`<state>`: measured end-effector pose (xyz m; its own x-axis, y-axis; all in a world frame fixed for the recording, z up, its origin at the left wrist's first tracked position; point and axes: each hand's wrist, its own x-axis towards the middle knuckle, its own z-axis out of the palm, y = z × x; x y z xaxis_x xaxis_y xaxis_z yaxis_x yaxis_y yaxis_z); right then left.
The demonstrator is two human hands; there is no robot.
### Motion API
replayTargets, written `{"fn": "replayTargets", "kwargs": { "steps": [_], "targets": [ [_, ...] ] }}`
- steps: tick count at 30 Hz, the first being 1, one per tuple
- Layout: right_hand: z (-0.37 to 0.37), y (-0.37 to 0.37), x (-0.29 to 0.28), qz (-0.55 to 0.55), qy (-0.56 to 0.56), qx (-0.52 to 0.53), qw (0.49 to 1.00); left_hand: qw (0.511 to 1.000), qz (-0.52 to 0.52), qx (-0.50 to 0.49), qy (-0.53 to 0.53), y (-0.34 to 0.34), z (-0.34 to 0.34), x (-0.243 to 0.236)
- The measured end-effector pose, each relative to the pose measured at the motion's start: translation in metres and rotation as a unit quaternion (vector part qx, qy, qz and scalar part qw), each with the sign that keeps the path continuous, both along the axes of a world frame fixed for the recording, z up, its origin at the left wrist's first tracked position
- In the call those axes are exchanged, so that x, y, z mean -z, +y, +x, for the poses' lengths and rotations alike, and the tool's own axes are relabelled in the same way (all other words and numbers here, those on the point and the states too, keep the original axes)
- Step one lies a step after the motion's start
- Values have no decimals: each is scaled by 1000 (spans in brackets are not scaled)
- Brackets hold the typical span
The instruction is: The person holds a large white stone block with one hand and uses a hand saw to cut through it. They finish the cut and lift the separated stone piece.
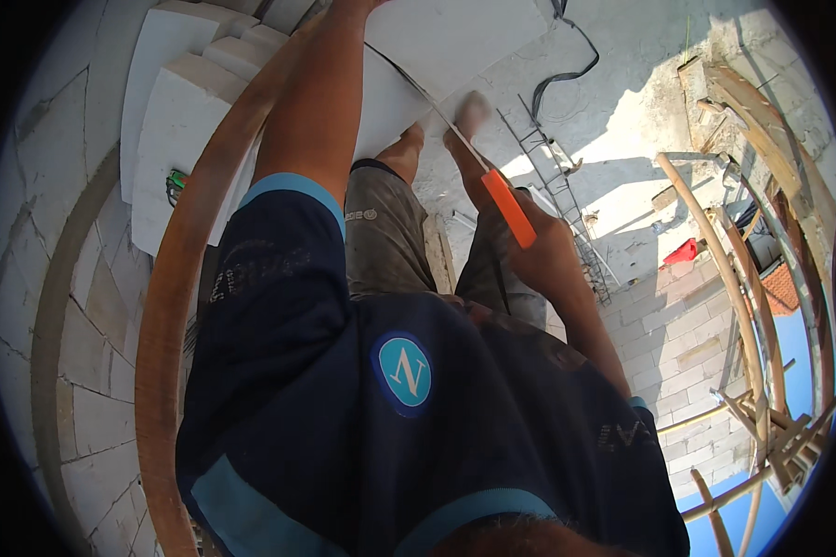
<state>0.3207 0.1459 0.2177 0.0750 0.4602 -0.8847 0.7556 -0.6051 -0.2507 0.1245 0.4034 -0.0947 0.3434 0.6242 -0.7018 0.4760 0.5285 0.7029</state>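
Note:
My right hand (548, 252) is closed around the orange handle of a hand saw (509, 209). From the handle, its thin blade slants up and left across the front of a large white block (464, 39). Whether the blade sits in a cut or only rests against the block, I cannot tell. My left arm reaches forward to the top edge of the view. Only a sliver of my left hand (373, 4) shows there near the block, its fingers cut off by the frame. My legs stand just behind the block.
White blocks (190, 111) are stacked at the left, with a small green item (176, 184) against them. A wooden beam (165, 371) passes close by my left arm. At the right lie a ladder-shaped rebar frame (559, 186), a black strap (567, 79) and a red object (683, 252), near wooden poles (729, 269).

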Motion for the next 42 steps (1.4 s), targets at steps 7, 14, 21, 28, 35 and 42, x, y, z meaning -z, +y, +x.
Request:
{"fn": "replayTargets", "kwargs": {
  "steps": [7, 14, 21, 28, 35, 42],
  "targets": [
    [-53, 77, 74, -33, 7, -46, 998, 999, -27, 12, 13, -9, 19, 0],
    [-31, 53, -23, -12, 31, -28, 999, 1000, 5, 3, 11, -15, -20, 8],
    [-56, 81, 78, -34, -14, -78, 996, 998, 61, -2, -8, 0, 13, 18],
    [-24, 23, -43, 52, 40, -39, 997, 1000, 5, -14, 11, -12, -19, 11],
    [-43, 105, 87, -27, 25, -78, 996, 998, 49, 44, -23, 11, 13, 6],
    [-13, 18, -45, -26, 3, 8, 1000, 997, 68, 37, -27, -15, -6, 21]
  ]
}}
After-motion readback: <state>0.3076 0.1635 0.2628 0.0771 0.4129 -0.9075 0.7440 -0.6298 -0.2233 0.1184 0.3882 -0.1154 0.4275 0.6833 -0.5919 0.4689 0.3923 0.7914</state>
